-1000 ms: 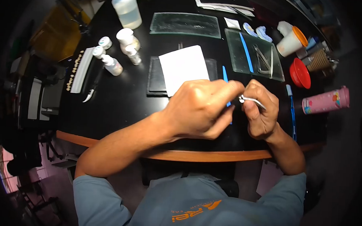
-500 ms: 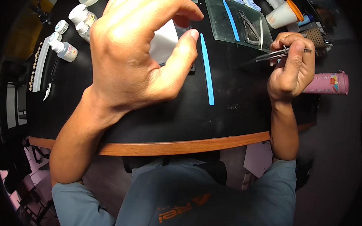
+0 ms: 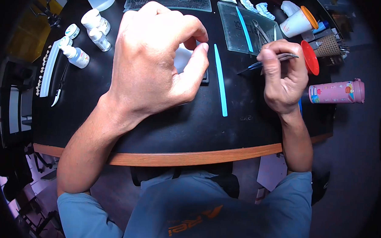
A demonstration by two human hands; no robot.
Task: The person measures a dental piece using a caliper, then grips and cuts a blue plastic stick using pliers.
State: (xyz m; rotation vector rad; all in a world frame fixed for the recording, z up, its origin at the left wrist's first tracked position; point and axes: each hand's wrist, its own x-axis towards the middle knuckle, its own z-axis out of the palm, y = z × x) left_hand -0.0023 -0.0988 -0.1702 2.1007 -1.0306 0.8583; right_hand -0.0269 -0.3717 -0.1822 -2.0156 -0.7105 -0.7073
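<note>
My left hand [image 3: 155, 53] is raised over the table, thumb and index tips brought together in a ring. Whatever lies between the tips, if anything, is too small or hidden to make out. Behind it, a white sheet or pad [image 3: 183, 59] shows through the ring, its rest covered by the hand. My right hand [image 3: 283, 78] grips metal tweezers [image 3: 257, 66], their dark tips pointing left over the table. Between the hands a blue plastic spatula [image 3: 220, 82] lies on the black tabletop [image 3: 241, 134].
A glass slab [image 3: 230, 38] holds another blue spatula [image 3: 244, 30] and metal tools. Dental casts [image 3: 263, 10], an orange-rimmed cup [image 3: 294, 25], a red disc [image 3: 310, 58] and a pink bottle [image 3: 336, 92] are right. Small bottles [image 3: 78, 56] and a curved-tip instrument [image 3: 59, 87] stand left.
My left thumb and index finger have closed from a wide gap. My right hand has moved left and down with the tweezers, and the red disc has come into view. The camera view has shifted slightly.
</note>
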